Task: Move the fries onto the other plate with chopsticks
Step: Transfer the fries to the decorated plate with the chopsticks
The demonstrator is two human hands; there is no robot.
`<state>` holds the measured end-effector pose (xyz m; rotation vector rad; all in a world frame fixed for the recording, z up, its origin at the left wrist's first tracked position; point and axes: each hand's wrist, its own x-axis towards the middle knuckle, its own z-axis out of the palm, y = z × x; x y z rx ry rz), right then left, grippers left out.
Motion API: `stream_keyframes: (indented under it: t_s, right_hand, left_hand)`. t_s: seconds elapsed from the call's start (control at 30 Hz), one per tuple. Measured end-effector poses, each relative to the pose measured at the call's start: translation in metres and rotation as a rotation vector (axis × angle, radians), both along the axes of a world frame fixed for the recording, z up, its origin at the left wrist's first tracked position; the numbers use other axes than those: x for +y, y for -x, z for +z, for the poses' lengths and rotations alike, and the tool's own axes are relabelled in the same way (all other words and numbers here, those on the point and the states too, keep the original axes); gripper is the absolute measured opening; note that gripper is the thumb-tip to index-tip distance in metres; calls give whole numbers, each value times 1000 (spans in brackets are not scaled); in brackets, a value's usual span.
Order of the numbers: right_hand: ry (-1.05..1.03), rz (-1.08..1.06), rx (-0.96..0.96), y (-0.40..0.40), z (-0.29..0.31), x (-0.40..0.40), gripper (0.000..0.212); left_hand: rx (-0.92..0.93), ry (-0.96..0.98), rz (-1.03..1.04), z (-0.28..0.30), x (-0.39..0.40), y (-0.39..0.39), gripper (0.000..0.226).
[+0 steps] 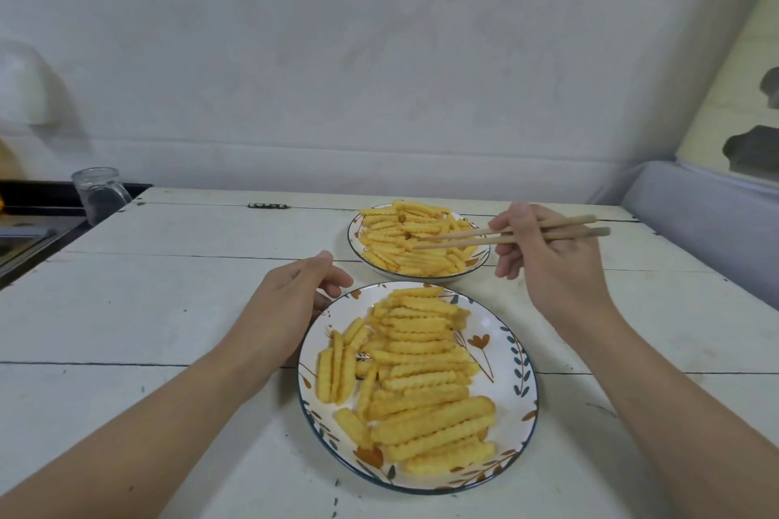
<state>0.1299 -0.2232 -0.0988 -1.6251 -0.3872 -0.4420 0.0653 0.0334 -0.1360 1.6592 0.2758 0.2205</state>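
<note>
The fries point(415, 371) were golden yellow, the near plate point(512, 354) white with a dark blue rim and orange flowers, the chopsticks point(463, 238) tan, the surface point(168, 308) whitewashed.

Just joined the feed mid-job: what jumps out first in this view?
Two white floral-rimmed plates heaped with yellow crinkle-cut fries: the near plate centre front, the far plate behind it. The right hand holds wooden chopsticks, tips over the far plate's fries. The left hand rests at the near plate's left rim.
</note>
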Motion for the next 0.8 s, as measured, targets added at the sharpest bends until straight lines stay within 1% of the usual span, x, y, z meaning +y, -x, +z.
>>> stream_keyframes:
  t_s: [0.1, 0.2, 0.27, 0.37, 0.5, 0.57, 0.63, 0.8]
  right_hand:
    - [41, 5, 20, -5, -6, 5, 38]
    - [29, 3, 34, -9, -8, 8, 42]
    - [-25, -17, 22, -10, -5, 7, 43]
    - [-164, -43, 14, -6, 9, 3, 48]
    - [-281, 137, 91, 14, 22, 0, 56]
    - [-267, 219, 133, 23, 23, 5, 55]
    - [-235, 268, 136, 27, 22, 12, 54]
    - [-152, 291, 88, 32, 17, 23, 49]
  left_hand:
    - [2, -1, -2, 0, 0, 0, 48]
    - [3, 7, 1, 0, 0, 0, 48]
    - [4, 7, 3, 0, 0, -1, 48]
    - [0, 12, 5, 0, 0, -1, 48]
    - [-12, 32, 11, 1, 2, -1, 48]
    - [-18, 40, 10, 1, 3, -1, 48]
    - [-23, 29, 10, 1, 3, -1, 48]
    - [-17, 44, 6, 2, 1, -1, 48]
